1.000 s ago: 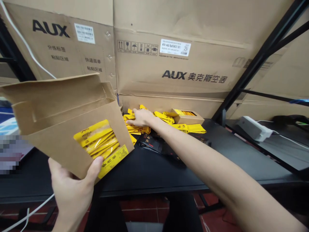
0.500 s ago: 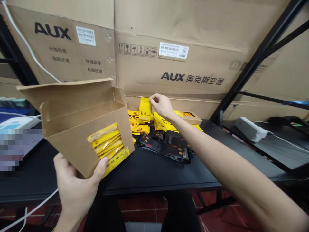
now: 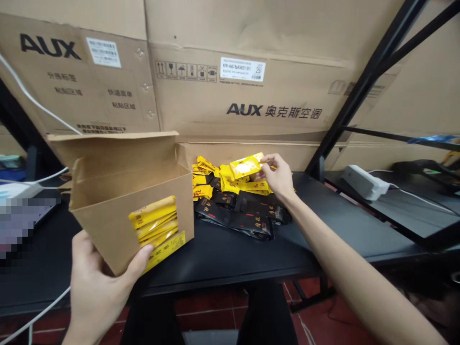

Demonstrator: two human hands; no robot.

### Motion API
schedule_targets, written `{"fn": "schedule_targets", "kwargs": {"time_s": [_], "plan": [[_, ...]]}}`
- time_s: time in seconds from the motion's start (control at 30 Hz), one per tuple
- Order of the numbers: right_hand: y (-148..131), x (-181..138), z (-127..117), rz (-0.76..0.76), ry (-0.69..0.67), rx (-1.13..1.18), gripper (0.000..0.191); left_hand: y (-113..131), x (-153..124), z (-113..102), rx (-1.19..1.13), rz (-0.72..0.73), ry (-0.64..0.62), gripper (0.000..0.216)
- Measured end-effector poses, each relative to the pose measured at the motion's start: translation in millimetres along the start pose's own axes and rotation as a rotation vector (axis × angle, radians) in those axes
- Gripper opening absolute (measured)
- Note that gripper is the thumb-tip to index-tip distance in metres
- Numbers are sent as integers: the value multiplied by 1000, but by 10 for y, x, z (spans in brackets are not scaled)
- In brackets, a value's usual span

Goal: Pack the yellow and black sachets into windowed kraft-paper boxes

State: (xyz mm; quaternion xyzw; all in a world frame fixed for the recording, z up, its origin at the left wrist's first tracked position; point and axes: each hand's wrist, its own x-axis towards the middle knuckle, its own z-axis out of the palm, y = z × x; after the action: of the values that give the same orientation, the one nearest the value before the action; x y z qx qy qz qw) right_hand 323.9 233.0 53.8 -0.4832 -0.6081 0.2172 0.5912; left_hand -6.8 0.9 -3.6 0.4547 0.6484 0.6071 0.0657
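Observation:
My left hand [image 3: 104,280] grips the lower edge of a brown cardboard box [image 3: 108,223], thumb on its front. The box stands tilted with its top flap up, and yellow packets [image 3: 154,220] show through its front window. My right hand [image 3: 277,176] pinches the right end of a shiny yellow packet [image 3: 246,166] above the pile. Below it lie more yellow packets [image 3: 201,191] and several black packets [image 3: 233,218] with orange lettering, heaped on the black table.
Large AUX cartons [image 3: 201,110] stand behind the black table [image 3: 223,258]. A black metal frame post [image 3: 345,112] slants up at the right, near a white adapter [image 3: 364,182] with a cable. A white cable [image 3: 36,98] runs down the left side, above a pixelated area.
My right hand has moved right; the packet it held upright now lies nearly flat in its fingers. The box in my left hand has turned and sits more level. The view has shifted.

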Motion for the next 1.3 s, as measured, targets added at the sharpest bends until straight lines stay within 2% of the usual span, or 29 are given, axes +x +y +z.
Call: {"fn": "schedule_targets", "kwargs": {"time_s": [0.07, 0.17, 0.27, 0.37, 0.47, 0.6, 0.67, 0.9, 1.17, 1.3], "plan": [[104, -40, -73, 87, 14, 115, 18, -1, 14, 3, -2, 4, -39, 63], [186, -57, -151, 119, 28, 218, 30, 22, 15, 28, 8, -1, -65, 63], [207, -61, -202, 33, -11, 147, 40, 63, 15, 66, -3, -19, -17, 69], [213, -76, -225, -110, -10, -52, 32, 85, 28, 96, -9, -41, 17, 74], [223, -90, -231, -211, 65, -198, 22, 43, 49, 91, 1, -21, -35, 74], [231, -97, -247, -290, 159, -232, 19, -43, 51, 55, 60, 2, -163, 71], [227, -106, -256, -324, 167, -253, 19, -42, 33, 53, 68, -10, -186, 71], [222, -181, -187, -187, 84, -195, 27, 67, -10, 111, 48, -52, -187, 66], [215, -220, -132, -180, 69, -201, 30, 54, 10, 123, 34, -16, -199, 66], [180, -241, -121, -166, 85, -64, 30, 54, 7, 115, 60, 5, -199, 69]]}}
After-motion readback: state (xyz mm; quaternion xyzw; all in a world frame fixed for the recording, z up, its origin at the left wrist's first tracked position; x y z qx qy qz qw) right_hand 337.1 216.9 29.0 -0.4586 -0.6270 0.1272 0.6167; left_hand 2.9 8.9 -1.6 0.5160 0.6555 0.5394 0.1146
